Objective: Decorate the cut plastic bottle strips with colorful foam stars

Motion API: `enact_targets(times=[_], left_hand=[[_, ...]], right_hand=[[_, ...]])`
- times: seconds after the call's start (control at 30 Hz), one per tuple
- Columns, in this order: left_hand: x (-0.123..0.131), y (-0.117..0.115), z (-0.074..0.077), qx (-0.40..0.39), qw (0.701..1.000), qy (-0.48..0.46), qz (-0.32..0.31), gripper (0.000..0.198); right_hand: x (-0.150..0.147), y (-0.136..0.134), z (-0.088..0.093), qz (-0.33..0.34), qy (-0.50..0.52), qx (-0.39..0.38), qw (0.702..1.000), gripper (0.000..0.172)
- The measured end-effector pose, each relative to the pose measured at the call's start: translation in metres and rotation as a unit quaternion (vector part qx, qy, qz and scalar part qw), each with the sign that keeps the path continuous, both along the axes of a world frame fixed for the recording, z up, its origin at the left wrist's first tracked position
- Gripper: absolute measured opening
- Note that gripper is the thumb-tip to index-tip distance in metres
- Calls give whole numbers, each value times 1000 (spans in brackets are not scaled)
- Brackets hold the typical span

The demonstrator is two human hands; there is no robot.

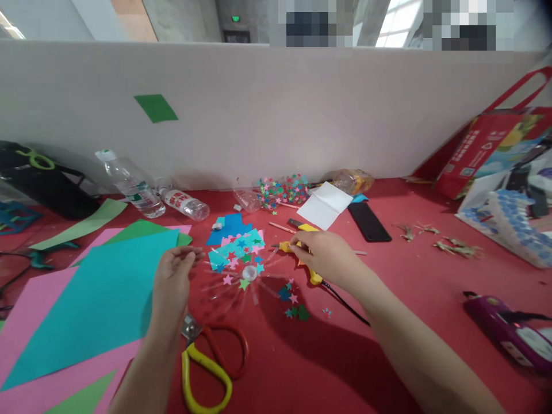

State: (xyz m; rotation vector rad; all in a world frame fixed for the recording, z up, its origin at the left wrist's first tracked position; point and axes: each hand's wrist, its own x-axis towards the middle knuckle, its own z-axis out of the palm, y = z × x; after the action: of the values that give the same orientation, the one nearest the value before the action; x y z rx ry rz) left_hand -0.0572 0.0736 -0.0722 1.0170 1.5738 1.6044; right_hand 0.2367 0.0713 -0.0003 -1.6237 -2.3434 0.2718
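Clear fringed plastic [249,273] beside left hand [173,275]

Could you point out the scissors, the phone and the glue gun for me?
Scissors [193,350]: head view, on the yellow handle.
Phone [370,222]: head view, middle of its black face.
Glue gun [315,277]: head view, on its yellow handle.

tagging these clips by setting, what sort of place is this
Probably a craft workspace within a larger indoor room: coloured sheets and scissors lie on a red tabletop, and a lit green sign shows beyond the white partition.
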Motion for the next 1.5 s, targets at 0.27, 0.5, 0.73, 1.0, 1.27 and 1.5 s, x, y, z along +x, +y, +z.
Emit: enact_targets(times=[0.27, 0.5, 0.73, 1.0, 1.27, 1.5], left_hand=[[6, 1, 5, 18, 999, -9, 30, 20], [6, -1, 7, 45, 998, 21, 23, 15], [-14, 4, -3, -43, 998, 39, -28, 22], [-23, -5, 6, -180, 961, 89, -193, 19], [-16, -32, -10, -268, 906, 52, -322, 59], [17, -38, -14, -259, 883, -172, -351, 63]], right_hand=[[0, -7, 6, 4, -10, 22, 1000, 24], [-4, -22, 12, 0, 15, 9, 1000, 20], [-2, -27, -10, -5, 79, -30, 996, 17], [-2, -10, -33, -83, 300, -175, 934, 11], [-37, -6, -50, -64, 466, -331, 818, 22], [-65, -6, -63, -51, 544, -360, 756, 31]])
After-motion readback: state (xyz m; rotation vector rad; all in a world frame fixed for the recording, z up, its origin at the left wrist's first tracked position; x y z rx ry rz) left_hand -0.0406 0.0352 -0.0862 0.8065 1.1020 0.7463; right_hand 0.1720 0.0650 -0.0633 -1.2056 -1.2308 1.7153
